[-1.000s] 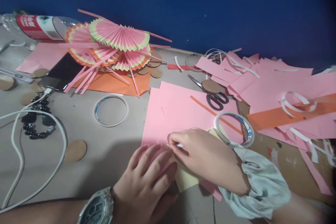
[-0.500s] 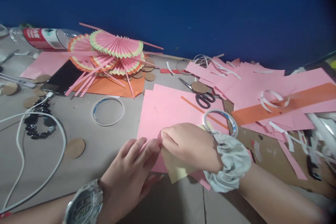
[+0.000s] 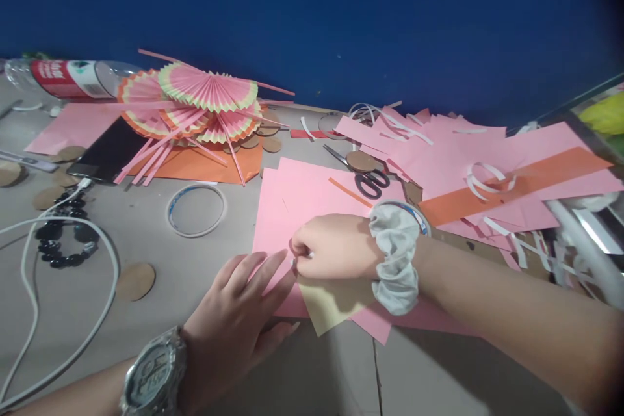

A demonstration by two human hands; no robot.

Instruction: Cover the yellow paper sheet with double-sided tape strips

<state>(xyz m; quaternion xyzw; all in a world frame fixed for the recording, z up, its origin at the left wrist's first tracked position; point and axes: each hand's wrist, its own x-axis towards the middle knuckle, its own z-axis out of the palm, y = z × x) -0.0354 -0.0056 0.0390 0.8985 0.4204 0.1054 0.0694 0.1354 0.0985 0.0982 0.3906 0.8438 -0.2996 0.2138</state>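
Fingers stretched out, my left hand (image 3: 244,309) lies with its fingertips on the pink paper (image 3: 305,188) and yellow sheet near the front edge. My right hand (image 3: 336,248) is a closed fist pressed down beside the left fingertips. Whatever it grips, if anything, is hidden under the fingers. A pale yellow sheet (image 3: 331,309) shows beneath the right hand, on top of the pink sheets. Behind the right wrist, a roll of tape (image 3: 423,222) is partly covered. An orange paper strip (image 3: 350,193) and black-handled scissors (image 3: 369,183) lie beyond the fist.
Pleated paper fans (image 3: 212,88) sit at the back left, near a bottle (image 3: 68,78) and a phone (image 3: 107,153). A second tape roll (image 3: 195,210), cardboard disc (image 3: 136,281), bead bracelet (image 3: 68,244) and white cable (image 3: 114,266) lie left. Pink paper scraps (image 3: 468,143) pile up right.
My right fist has turned, its wrist and forearm swinging up and inward over the tape roll. The left hand stays almost in place. The view has shifted slightly.
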